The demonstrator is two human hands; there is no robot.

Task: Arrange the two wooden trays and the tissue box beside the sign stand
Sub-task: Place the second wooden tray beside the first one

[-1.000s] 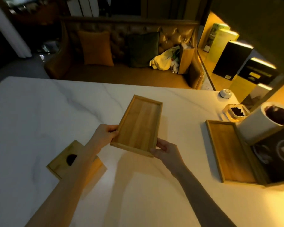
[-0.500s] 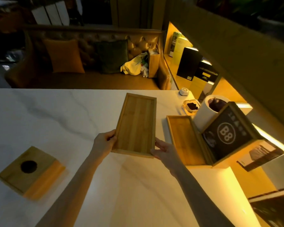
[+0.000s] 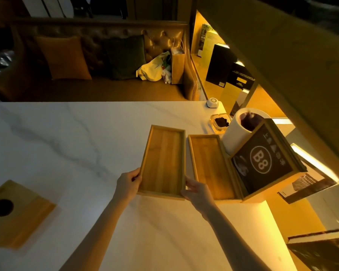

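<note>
I hold a shallow wooden tray [image 3: 162, 161] by its near corners, my left hand [image 3: 128, 182] on the left corner and my right hand [image 3: 196, 190] on the right. It lies lengthwise, almost parallel to a second wooden tray [image 3: 209, 165] that rests on the white marble table [image 3: 67, 145]. That second tray sits against the wooden sign stand [image 3: 262, 161], which shows a dark "B8" card. The wooden tissue box [image 3: 14, 212] with a round hole lies far left, away from both hands.
A white paper roll [image 3: 239, 132] stands behind the sign stand, with a glass ashtray [image 3: 219, 122] and a small white call button [image 3: 211, 102] beyond it. A leather sofa with cushions lies past the table's far edge. Lit shelves with boxes line the right.
The held tray has moved right and now lies close beside the tray by the sign stand. The view has swung right, so the tissue box sits further left.
</note>
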